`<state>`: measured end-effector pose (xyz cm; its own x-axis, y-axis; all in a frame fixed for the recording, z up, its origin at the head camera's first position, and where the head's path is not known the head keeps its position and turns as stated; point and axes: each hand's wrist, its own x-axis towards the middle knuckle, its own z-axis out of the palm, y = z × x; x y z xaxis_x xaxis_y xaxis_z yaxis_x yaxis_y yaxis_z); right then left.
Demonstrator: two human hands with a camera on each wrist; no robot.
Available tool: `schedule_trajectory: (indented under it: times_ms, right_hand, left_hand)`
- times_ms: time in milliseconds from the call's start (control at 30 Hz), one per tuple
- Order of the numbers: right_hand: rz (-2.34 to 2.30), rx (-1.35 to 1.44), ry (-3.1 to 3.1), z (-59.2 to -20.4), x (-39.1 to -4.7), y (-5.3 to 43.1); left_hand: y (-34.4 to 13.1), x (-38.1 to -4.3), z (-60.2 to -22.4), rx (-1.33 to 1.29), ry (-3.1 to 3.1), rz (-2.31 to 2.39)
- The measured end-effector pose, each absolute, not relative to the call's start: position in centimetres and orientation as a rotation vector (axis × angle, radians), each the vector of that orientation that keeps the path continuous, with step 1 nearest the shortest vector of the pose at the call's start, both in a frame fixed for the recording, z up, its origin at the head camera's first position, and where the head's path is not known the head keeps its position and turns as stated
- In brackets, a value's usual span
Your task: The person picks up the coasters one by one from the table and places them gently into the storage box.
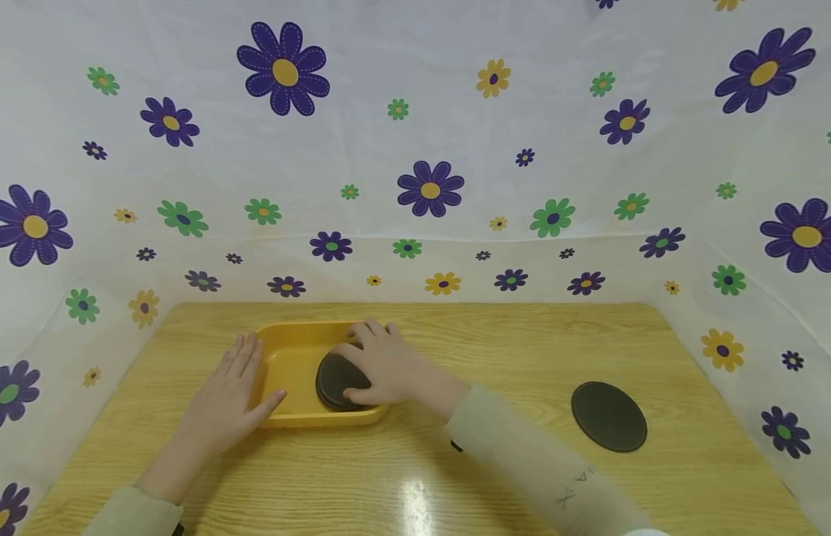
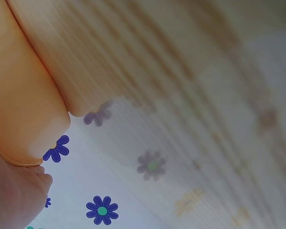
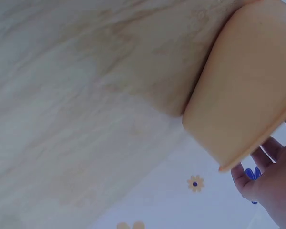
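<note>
A yellow plastic tray (image 1: 322, 420) stands on the table, left of the middle. Inside it, against the right end, lie round black discs (image 1: 336, 378) that look stacked, their edges one over another. My right hand (image 1: 389, 365) reaches over the tray's right end and grips them, thumb on the near side and index finger on the far side. Along the left rim rests my left hand (image 1: 228, 394), its fingers straight and its thumb over the near corner. The left wrist view shows the tray's outer wall (image 2: 28, 86) beside that hand.
Another black disc (image 1: 609, 416) lies flat on the wooden table (image 1: 489, 357), to the right of my right forearm. A white flowered cloth (image 1: 362, 149) hangs behind the table and along both sides.
</note>
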<state>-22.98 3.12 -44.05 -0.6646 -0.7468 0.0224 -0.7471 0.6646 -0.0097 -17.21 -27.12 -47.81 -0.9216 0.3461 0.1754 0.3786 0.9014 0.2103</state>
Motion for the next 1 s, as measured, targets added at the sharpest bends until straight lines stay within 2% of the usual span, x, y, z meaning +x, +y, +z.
schedule_trajectory:
  times_ms: [300,1000]
  right_hand:
    - [0.11,1.223,-2.85,-42.9,-22.4,7.0]
    - [0.07,1.088,-2.758,-44.6,-18.9,16.1]
  left_hand:
    - [-27.1,-17.2,-47.6,-0.564,-2.932,-0.363]
    - [-27.0,-17.1,-47.3,-0.568,-2.932,-0.384]
